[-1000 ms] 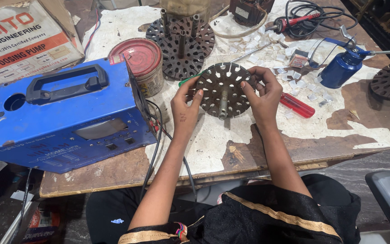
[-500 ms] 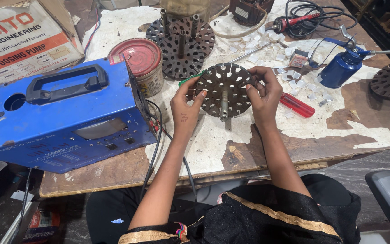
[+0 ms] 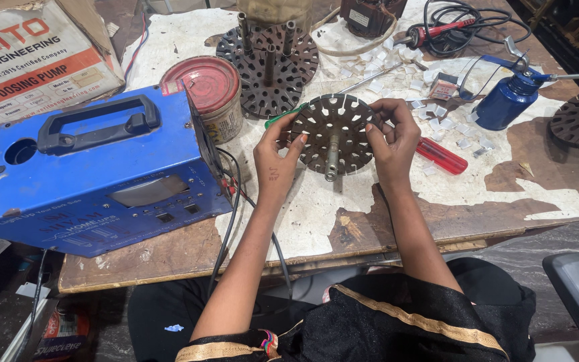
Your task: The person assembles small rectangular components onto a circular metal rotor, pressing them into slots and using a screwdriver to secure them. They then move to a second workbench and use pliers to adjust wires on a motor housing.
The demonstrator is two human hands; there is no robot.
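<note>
Bare tabletop (image 3: 316, 214) lies open toward the person; blue box (image 3: 95, 167) blocks left.

Three slotted metal discs (image 3: 335, 134), two screwdrivers (image 3: 441, 155), one blue oil can (image 3: 504, 102), one tin (image 3: 210, 94)

Even, fairly bright overhead light gives only soft, short shadows under the hands and tools, mild sheen on the blue metal case (image 3: 95, 167), sharp focus mid-frame, and slight wide-angle stretching toward the corners.
</note>
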